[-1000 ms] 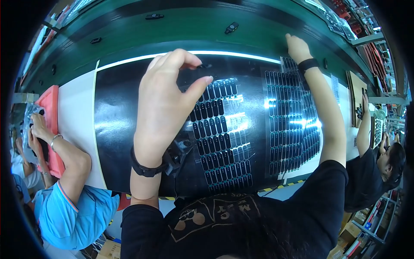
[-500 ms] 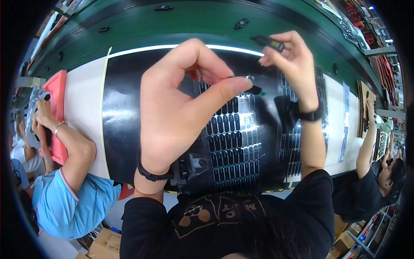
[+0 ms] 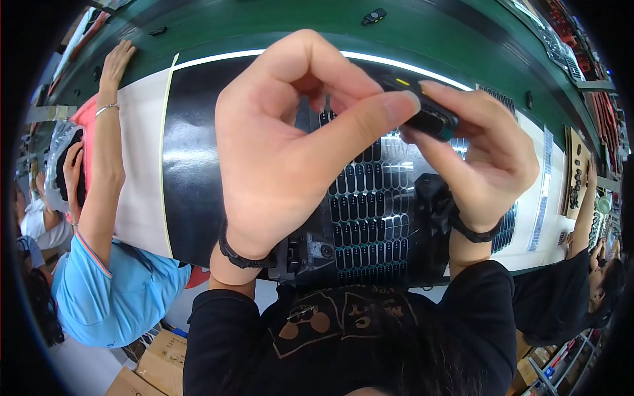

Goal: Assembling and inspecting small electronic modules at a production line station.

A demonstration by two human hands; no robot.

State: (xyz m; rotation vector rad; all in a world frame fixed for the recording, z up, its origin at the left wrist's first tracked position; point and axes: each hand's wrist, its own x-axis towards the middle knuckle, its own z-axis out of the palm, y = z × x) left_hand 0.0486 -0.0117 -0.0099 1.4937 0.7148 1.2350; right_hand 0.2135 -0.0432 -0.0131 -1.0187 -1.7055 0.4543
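My left hand (image 3: 284, 142) pinches thumb and forefinger on a small black oval sticker (image 3: 430, 123) with a teal edge, mostly hidden by the thumb. The sticker lies against a small black handheld device (image 3: 429, 99), which bears a yellow mark. My right hand (image 3: 495, 145) grips that device from its right side, above the work table. Below, on a black mat (image 3: 191, 178), lies a clear sheet of black oval stickers (image 3: 360, 211), its right columns bare. Part of another sticker sheet (image 3: 505, 231) shows beyond my right wrist.
Across the far side runs a green conveyor belt (image 3: 277, 26) carrying another black device (image 3: 374, 17). At left, a person in blue (image 3: 119, 290) reaches an arm toward the belt, beside a red tray (image 3: 86, 115). A person in black (image 3: 561, 297) works at right.
My right hand has come down and inward with the device, meeting the sticker at my left fingertips. The person at left has stretched an arm to the belt.
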